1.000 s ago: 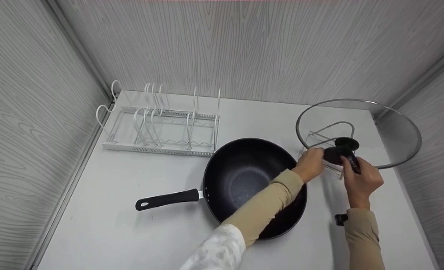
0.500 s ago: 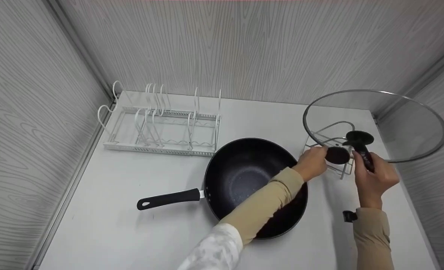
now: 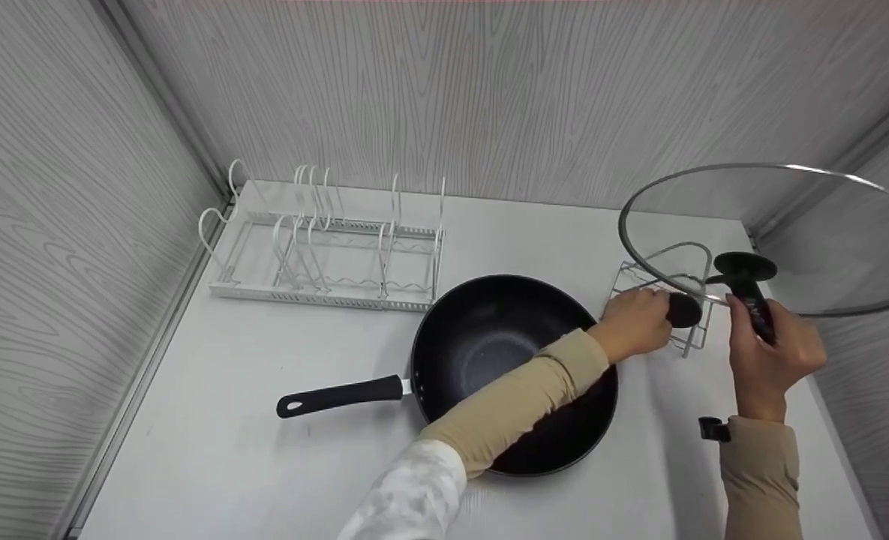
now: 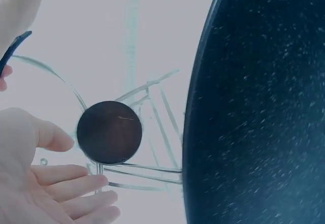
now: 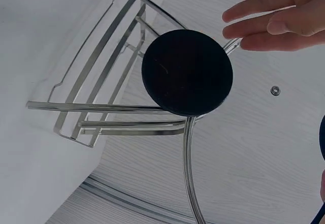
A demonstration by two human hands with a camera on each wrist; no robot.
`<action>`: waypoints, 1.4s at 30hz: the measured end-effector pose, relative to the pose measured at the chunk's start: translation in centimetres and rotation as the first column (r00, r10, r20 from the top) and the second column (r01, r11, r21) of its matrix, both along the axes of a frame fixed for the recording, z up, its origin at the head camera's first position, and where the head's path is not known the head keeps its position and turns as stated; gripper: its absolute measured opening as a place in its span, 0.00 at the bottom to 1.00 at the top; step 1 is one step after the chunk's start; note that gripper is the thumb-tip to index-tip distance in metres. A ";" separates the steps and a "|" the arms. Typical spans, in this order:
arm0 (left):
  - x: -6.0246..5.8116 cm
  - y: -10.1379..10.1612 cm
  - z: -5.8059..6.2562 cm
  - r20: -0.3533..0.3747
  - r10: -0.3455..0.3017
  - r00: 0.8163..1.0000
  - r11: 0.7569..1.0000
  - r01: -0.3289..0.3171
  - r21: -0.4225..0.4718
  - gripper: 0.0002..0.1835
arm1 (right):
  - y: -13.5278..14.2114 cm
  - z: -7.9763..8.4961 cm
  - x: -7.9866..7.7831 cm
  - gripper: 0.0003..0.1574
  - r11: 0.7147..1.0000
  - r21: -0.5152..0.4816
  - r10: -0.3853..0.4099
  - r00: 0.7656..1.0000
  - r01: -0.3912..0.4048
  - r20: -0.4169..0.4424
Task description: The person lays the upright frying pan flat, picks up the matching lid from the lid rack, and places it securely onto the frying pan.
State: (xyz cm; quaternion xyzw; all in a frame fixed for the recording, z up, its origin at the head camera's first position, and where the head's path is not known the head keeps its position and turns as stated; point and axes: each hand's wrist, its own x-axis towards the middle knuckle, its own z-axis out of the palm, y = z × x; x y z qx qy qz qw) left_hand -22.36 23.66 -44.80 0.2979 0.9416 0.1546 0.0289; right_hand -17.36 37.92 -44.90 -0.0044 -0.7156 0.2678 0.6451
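My right hand [image 3: 778,349] grips the black handle [image 3: 758,311] of a large glass lid [image 3: 857,232] with a metal rim. The lid stands tilted, its lower left rim crossing over a small wire rack [image 3: 695,346] in the head view. Beside a round black piece [image 3: 686,310] is my left hand [image 3: 634,322]. Both wrist views show the fingers [image 4: 86,191] of that hand straight and spread, next to the black piece [image 5: 187,71]. The lid rim passes behind this piece there. Under my left forearm lies a black wok [image 3: 474,330], partly covered.
A white wire dish rack [image 3: 324,301] with upright loops stands at the back left. The wok's handle [image 3: 343,396] points left over the white table [image 3: 211,457]. Grey wood-grain walls [image 3: 489,97] enclose the table at the back and sides.
My right hand has moved right with the lid, which has shifted up and to the right. My left hand and the round black piece have moved slightly right.
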 end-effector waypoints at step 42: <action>8.6 -15.4 -0.1 -0.262 -0.272 0.926 0.950 0.214 -0.229 0.30 | -5.9 7.1 7.4 0.15 0.996 -0.077 0.021 0.976 -0.039 -0.217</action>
